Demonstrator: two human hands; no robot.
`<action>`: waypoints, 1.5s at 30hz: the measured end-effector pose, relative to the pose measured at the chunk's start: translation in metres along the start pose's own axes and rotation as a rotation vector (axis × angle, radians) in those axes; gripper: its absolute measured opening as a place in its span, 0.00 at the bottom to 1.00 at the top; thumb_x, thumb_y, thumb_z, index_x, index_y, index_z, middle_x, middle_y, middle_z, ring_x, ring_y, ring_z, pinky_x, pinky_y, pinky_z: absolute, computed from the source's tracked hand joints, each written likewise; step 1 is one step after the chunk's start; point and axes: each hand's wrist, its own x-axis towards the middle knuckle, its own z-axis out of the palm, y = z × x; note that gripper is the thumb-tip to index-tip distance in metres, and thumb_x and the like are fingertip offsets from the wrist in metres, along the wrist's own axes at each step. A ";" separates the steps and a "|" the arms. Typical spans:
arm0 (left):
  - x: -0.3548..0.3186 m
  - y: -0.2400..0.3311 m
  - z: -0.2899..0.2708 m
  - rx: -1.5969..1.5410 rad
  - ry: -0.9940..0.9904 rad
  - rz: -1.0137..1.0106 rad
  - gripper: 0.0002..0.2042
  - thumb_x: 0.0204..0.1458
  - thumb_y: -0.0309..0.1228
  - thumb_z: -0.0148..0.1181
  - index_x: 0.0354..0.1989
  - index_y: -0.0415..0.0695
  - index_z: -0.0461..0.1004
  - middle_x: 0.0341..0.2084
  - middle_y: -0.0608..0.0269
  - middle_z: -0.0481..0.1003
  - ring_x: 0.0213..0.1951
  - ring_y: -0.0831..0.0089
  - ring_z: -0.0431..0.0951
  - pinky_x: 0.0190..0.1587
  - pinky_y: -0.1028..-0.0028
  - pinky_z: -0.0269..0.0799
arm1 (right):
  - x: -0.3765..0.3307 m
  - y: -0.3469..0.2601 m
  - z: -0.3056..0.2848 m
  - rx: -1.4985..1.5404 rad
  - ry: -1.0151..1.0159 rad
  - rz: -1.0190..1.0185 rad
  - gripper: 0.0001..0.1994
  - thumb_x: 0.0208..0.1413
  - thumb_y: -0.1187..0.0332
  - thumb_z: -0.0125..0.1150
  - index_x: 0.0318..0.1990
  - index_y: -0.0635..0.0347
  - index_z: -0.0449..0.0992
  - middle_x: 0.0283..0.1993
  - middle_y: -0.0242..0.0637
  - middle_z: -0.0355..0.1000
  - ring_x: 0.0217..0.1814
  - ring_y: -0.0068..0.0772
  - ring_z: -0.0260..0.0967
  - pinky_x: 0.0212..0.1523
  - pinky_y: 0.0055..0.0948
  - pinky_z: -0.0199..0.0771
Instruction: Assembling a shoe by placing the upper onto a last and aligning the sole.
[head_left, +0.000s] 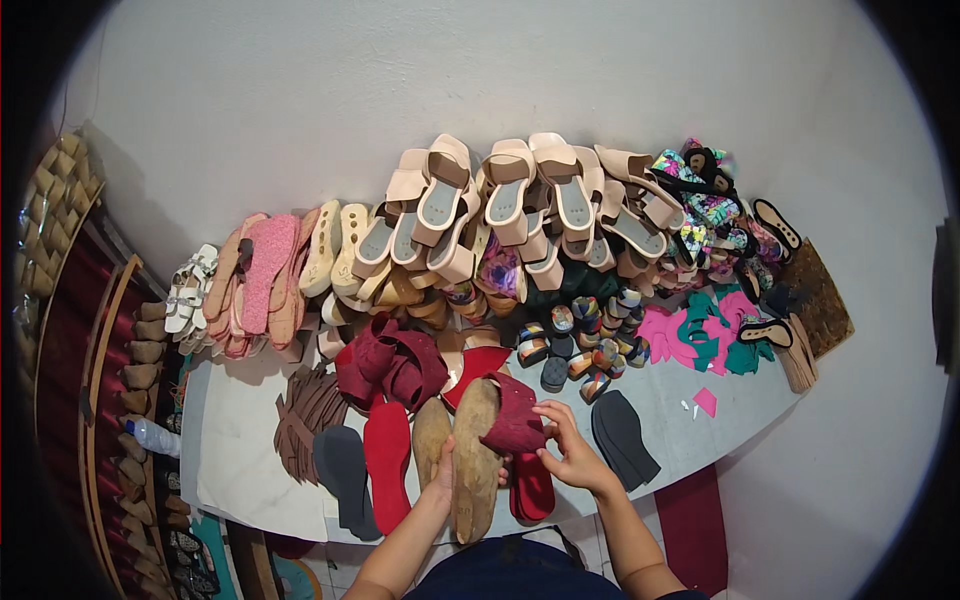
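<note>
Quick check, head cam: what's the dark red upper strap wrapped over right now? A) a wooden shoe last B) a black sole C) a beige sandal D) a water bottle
A: the dark red upper strap sits across the tan wooden shoe last, which the left hand steadies from the side while the right hand pinches the strap's edge.

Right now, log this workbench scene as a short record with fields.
left hand: left hand grips a wooden shoe last from its left side
right hand: right hand pinches a dark red suede strap wrapped over the last
beside the last: red insole, grey sole, black wedge sole
behind: heap of dark red straps, brown strips
back row: beige sandals piled against the wall
surface: grey worktable
</note>
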 end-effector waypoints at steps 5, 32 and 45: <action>0.003 -0.007 0.001 0.024 -0.069 -0.071 0.44 0.28 0.63 0.57 0.52 0.44 0.56 0.38 0.47 0.66 0.33 0.53 0.72 0.37 0.58 0.70 | -0.017 0.024 -0.009 0.647 0.068 0.119 0.24 0.42 0.82 0.53 0.49 0.59 0.58 0.50 0.37 0.56 0.41 0.23 0.60 0.42 0.21 0.63; 0.029 -0.034 -0.012 -0.072 -0.265 -0.364 0.50 0.24 0.65 0.53 0.55 0.41 0.53 0.45 0.47 0.64 0.42 0.57 0.71 0.45 0.60 0.68 | 0.055 -0.001 -0.057 0.201 -0.497 0.349 0.23 0.44 0.78 0.45 0.53 0.58 0.61 0.47 0.32 0.63 0.47 0.20 0.59 0.48 0.21 0.60; 0.033 -0.026 -0.004 0.069 -0.200 -0.256 0.53 0.21 0.73 0.40 0.54 0.41 0.55 0.43 0.48 0.66 0.39 0.59 0.73 0.42 0.62 0.70 | 0.044 -0.002 -0.034 -0.375 -0.138 0.122 0.18 0.40 0.73 0.46 0.43 0.62 0.67 0.38 0.44 0.69 0.41 0.40 0.68 0.44 0.30 0.66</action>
